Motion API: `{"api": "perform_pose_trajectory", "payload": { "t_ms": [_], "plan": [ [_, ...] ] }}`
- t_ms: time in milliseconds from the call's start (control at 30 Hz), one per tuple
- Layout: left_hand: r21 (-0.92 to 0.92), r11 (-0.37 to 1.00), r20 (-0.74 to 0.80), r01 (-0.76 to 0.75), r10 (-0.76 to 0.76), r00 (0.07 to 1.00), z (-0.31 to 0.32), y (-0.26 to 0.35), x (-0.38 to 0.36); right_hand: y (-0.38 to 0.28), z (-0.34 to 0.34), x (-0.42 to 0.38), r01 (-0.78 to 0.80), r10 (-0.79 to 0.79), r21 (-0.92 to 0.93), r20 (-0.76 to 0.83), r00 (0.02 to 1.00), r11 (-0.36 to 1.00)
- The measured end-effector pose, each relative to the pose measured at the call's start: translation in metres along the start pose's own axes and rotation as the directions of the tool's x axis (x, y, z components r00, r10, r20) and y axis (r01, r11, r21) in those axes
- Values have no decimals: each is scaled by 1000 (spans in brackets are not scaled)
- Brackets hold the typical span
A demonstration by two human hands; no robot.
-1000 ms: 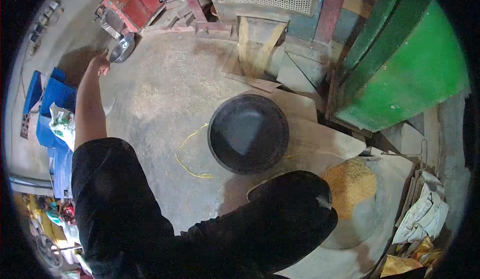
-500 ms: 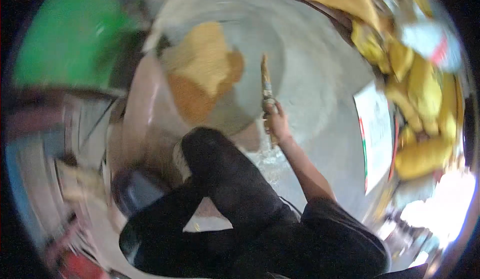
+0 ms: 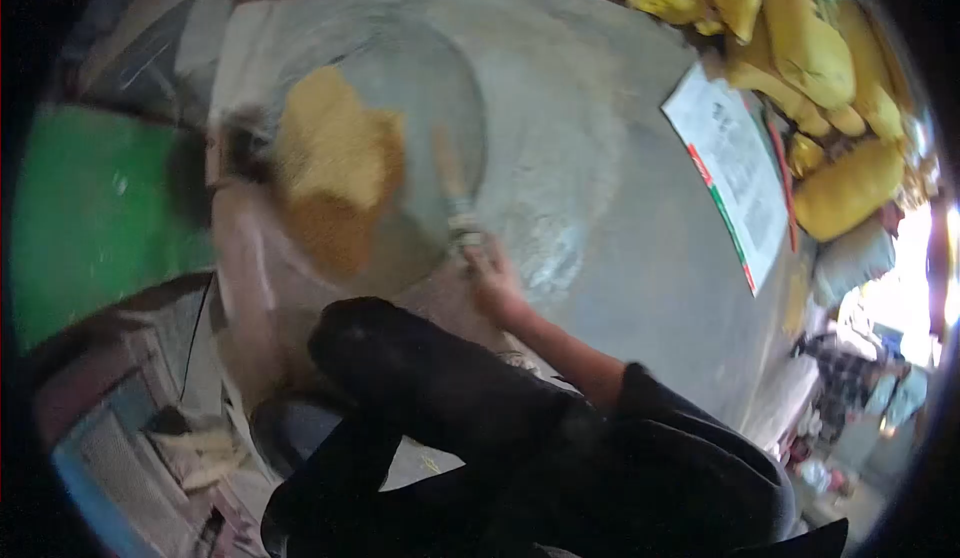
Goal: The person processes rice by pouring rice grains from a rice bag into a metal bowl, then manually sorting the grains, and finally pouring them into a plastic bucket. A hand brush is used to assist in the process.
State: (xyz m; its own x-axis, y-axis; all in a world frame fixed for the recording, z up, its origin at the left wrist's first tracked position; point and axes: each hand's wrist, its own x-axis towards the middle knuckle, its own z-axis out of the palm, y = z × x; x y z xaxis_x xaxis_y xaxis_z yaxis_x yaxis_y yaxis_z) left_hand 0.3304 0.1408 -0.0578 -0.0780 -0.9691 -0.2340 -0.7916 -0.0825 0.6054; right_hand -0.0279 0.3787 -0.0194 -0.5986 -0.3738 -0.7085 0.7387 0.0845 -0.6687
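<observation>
My right hand is closed around a slender, stick-like tool with a pale brown end and a grey, wrapped-looking grip. The tool is smeared by motion, so its exact kind does not show. Its far end points away from me, over a round grey surface. To the left of the tool lies a grainy heap, light tan on top. Reddish-brown grains lie along its near and right sides. The tool appears apart from the heap. My left hand is out of sight.
My bent knee in dark trousers sits just short of the heap. A printed sheet lies to the right. Several yellow sacks crowd the right edge. A green panel stands at left, with a dark bowl-like thing below.
The view has turned, and the heap, sheet and sacks have shifted in it. My right hand still grips the tool, which now appears farther left in the picture.
</observation>
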Motion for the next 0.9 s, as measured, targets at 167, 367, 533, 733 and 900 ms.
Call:
{"api": "perform_pose_trajectory", "payload": {
  "t_ms": [167,367,533,733,900],
  "plan": [
    [23,988,-3,155,-155,988,-7,-46,-34,18,-74,24,-164,-4,-456,-346,938,875],
    [64,942,-61,328,-325,944,-20,-103,-89,-45,23,91,-8,46,-359,97,994,933],
    [72,939,-126,336,-326,937,-38,-106,-103,-89,25,126,288,65,-792,380,923,538],
    [77,994,-200,75,-58,978,-36,-71,-40,-23,61,175,581,675,-775,291,678,-249],
    [48,986,-234,-158,165,958,-4,24,66,44,122,254,731,222,-551,716,662,-402]
  ]
}}
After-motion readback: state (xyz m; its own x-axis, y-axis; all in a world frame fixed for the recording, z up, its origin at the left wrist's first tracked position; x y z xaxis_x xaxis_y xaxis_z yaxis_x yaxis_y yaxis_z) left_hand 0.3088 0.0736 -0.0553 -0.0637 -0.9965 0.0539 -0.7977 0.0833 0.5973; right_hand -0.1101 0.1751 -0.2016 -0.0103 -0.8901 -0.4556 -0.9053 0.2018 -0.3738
